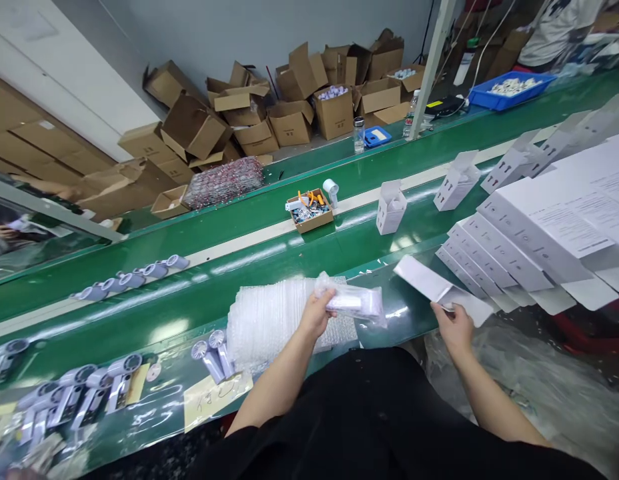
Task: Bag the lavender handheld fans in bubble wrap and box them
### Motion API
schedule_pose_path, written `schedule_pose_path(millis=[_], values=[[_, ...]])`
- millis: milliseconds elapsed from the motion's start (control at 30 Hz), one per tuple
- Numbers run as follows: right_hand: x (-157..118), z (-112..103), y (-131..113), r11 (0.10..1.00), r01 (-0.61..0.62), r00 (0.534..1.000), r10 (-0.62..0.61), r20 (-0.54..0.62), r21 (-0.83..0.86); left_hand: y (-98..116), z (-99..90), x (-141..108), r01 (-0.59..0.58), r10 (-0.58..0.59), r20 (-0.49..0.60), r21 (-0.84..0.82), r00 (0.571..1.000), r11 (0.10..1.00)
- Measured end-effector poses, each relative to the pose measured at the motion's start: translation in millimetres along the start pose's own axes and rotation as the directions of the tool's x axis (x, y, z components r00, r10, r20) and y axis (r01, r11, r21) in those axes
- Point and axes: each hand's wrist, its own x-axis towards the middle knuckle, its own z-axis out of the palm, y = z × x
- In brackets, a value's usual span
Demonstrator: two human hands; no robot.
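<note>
My left hand [318, 313] is closed on a bubble-wrapped device [353, 301], pale purple under the clear wrap, held above a stack of flat bubble bags [269, 317]. My right hand [454, 323] grips the near edge of a white carton [424, 279] with a loose flap, tilted over the table edge. Right of it, printed white cartons [534, 227] lie in a leaning stack. Two small purple fans [209, 357] rest left of the bubble bags, touching a handwritten cardboard piece [217, 398].
More purple fans [92, 393] lie at the lower left, and others [132, 280] line the green conveyor [249, 261]. An upright white box [391, 208] and a parts box [312, 217] stand ahead. Open brown cartons fill the back. A person's sleeve shows top right.
</note>
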Motion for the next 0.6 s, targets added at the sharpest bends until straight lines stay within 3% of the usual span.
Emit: schedule_pose_path(millis=[67, 133, 200, 267, 333, 400, 467, 533, 600], values=[[-16, 8, -15, 0.927, 0.297, 0.955, -0.294, 0.048, -0.227, 11, -7.5, -2, -0.025, 0.021, -0.047, -0.084, 0.999, 0.996], [-24, 21, -34, 0.743, 0.573, 0.819, -0.519, 0.243, -0.344, 21, -5.5, -6, -0.058, 0.056, -0.02, -0.128, 0.998, 0.99], [-26, 37, -52, 0.617, 0.726, 0.678, -0.572, 0.461, -0.303, 30, 5.2, -10, -0.087, 0.096, 0.064, -0.13, 0.993, 0.988], [-26, 54, -64, 0.566, 0.786, 0.586, -0.557, 0.588, -0.248, 36, 18.7, -12, -0.137, 0.149, 0.145, -0.091, 0.978, 0.986], [-27, 70, -69, 0.56, 0.808, 0.535, -0.567, 0.627, -0.184, 42, 27.5, -10, -0.217, 0.216, 0.135, -0.011, 0.967, 0.976], [-29, 85, -67, 0.557, 0.822, 0.503, -0.613, 0.609, -0.12, 46, 28.5, -7, -0.307, 0.306, 0.023, 0.138, 0.952, 0.942], [-34, 98, -62, 0.537, 0.84, 0.471, -0.656, 0.59, -0.074, 47, 24.7, -5, -0.361, 0.415, -0.089, 0.353, 0.905, 0.863], [-38, 107, -56, 0.526, 0.849, 0.459, -0.682, 0.569, -0.054, 46, 23.5, -6, -0.424, 0.563, -0.083, 0.57, 0.822, 0.704], [-39, 111, -52, 0.526, 0.849, 0.465, -0.704, 0.536, -0.047, 44, 29.6, -8, -0.524, 0.692, 0.061, 0.702, 0.719, 0.482]])
